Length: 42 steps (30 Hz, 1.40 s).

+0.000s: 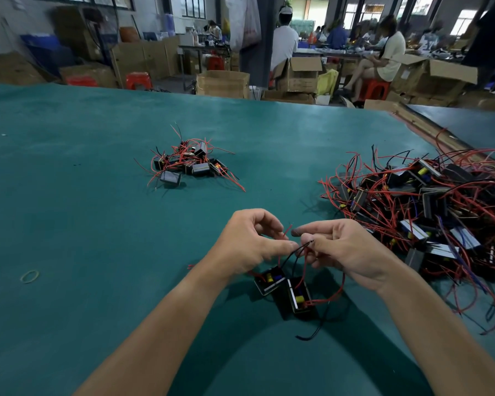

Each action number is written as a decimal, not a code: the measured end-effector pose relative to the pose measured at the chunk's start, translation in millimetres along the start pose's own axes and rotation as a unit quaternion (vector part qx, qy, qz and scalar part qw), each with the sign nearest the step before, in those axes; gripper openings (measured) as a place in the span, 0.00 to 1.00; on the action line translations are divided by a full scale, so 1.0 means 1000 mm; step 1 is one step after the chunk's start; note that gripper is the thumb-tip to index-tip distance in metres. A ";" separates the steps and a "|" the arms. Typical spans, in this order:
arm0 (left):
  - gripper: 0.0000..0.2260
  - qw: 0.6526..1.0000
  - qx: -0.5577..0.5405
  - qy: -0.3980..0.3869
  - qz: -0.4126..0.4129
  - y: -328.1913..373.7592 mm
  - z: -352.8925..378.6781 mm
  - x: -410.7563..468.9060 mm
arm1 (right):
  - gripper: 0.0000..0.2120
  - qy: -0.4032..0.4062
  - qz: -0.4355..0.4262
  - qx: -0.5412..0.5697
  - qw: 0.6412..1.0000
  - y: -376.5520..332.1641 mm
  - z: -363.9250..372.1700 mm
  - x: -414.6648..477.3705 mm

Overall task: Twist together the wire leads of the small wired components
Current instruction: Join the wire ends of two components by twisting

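Observation:
Two small black box components lie side by side on the green table: one [269, 280] under my left wrist, the other [299, 295] to its right. Red and black leads rise from them to my hands. My left hand [249, 244] pinches a red lead whose tip sticks up between the hands. My right hand [340, 250] pinches a black lead and a red lead together between thumb and fingers. The fingertips of both hands nearly meet above the components. A loose black lead [312, 332] trails toward me.
A small pile of wired components [189, 164] lies at the table's middle. A large tangled heap [429, 207] fills the right side. A rubber band [29, 276] lies at the left. Cardboard boxes and seated people are beyond the table's far edge.

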<state>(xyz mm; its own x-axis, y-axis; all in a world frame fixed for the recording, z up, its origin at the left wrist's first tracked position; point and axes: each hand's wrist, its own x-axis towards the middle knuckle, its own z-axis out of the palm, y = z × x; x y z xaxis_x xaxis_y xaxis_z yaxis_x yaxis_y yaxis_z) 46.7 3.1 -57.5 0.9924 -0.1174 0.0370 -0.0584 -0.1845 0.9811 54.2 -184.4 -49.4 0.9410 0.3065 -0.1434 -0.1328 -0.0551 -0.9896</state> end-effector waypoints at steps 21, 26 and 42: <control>0.08 1.000 0.005 -0.012 0.025 0.002 0.003 -0.004 | 0.04 -0.004 -0.044 0.006 0.999 -0.003 0.002 -0.003; 0.08 0.999 -0.016 -0.035 0.035 0.003 0.004 -0.004 | 0.04 0.003 -0.065 -0.016 0.998 -0.003 0.005 -0.002; 0.09 0.995 -0.057 -0.075 0.035 0.005 0.001 -0.007 | 0.08 0.014 -0.057 -0.026 0.998 -0.003 0.007 -0.001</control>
<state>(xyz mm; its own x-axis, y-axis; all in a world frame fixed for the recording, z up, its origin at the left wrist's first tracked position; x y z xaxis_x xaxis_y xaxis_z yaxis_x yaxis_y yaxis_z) 39.6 1.6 -52.6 0.9583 -0.2727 0.0852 -0.1056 -0.0608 0.9926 51.8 -177.8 -46.5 0.9574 0.2874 -0.0280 -0.0079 -0.0709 -0.9975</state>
